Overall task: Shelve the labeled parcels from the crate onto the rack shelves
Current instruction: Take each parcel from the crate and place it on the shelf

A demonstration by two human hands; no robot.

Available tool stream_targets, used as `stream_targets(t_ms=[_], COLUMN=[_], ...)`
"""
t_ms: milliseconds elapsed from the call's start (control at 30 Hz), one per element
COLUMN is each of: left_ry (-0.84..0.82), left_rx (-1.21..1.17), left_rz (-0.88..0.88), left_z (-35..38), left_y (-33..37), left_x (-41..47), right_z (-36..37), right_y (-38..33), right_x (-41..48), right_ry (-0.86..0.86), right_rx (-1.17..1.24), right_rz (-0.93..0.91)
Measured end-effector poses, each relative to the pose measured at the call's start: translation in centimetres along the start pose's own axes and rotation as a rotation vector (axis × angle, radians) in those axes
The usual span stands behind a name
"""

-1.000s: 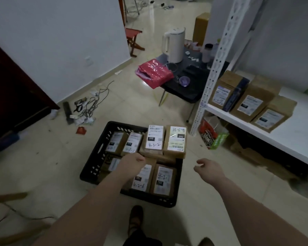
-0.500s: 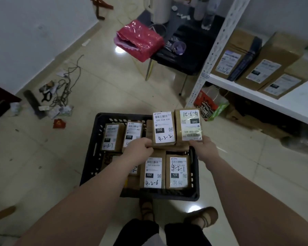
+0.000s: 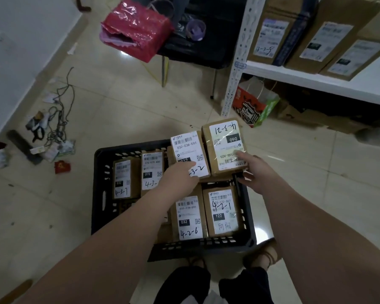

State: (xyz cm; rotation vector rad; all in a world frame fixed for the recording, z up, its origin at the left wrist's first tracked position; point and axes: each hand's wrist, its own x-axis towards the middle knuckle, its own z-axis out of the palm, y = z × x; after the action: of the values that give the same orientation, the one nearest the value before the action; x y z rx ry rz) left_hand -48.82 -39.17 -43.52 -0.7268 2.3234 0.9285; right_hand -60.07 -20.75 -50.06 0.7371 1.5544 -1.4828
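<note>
Gripping brown cardboard parcel 4-3-2 (image 3: 188,150), the left hand (image 3: 180,177) is holding it face up, likely for reading; the right hand (image 3: 258,173) is clasping parcel 090 (image 3: 225,141) over the black plastic crate (image 3: 99,194).

Left hand (image 3: 180,178), right hand (image 3: 258,172): fingers (image 3: 242,154) pinched.

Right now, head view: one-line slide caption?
Left hand grips the 4-3-2 parcel, right hand the 090 parcel, at the black crate beside the white rack.

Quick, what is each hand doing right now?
Left hand: grips the 4-3-2 parcel.
Right hand: grips the 090 parcel.
</note>
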Motion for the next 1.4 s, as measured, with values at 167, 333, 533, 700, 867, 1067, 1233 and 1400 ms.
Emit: stream_targets(t_ms=[167,333,533,700,867,1067,1233,1400], left_ry=[-0.012,-0.047,-0.011,0.102,-0.001,-0.239,-0.286,-0.373], left_rx=[0.043,0.053,0.061,0.097,0.241,-0.204,-0.569,-0.742], left_rz=[0.022,-0.017,0.037,0.257,0.444,0.464,0.373,0.287], left_z=[-0.1,-0.4,-1.9,-4.4,-6.8,-7.5,-6.0,-3.8], left_y=[1.0,1.9,6.7,14.1,21.2,26.4,28.1,29.8], left_x=[0.2,0.2,-1.1,-3.1,-5.4,-7.5,-7.5,-7.0], right_z=[-0.4,-1.2,-4.0,-7.7,-10.4,-13.5,-16.2,-19.7], right_y=[0.2,-0.9,-5.6,-11.9,-18.5,-21.4,-21.2,-20.3], right_x=[0.7,-0.7,-5.5,-11.2,-19.8,-25.3,-26.1,-25.5], right_ry=[-0.085,-0.034,0.1,0.082,-0.199,-0.3,-0.028,0.032], right_rx=[0.077,0.181,0.124,-0.46,-0.769,-0.627,-0.414,-0.302], right_rz=[0.002,-0.101,-0.363,-0.669,-0.784,-0.838,-0.906,-0.774])
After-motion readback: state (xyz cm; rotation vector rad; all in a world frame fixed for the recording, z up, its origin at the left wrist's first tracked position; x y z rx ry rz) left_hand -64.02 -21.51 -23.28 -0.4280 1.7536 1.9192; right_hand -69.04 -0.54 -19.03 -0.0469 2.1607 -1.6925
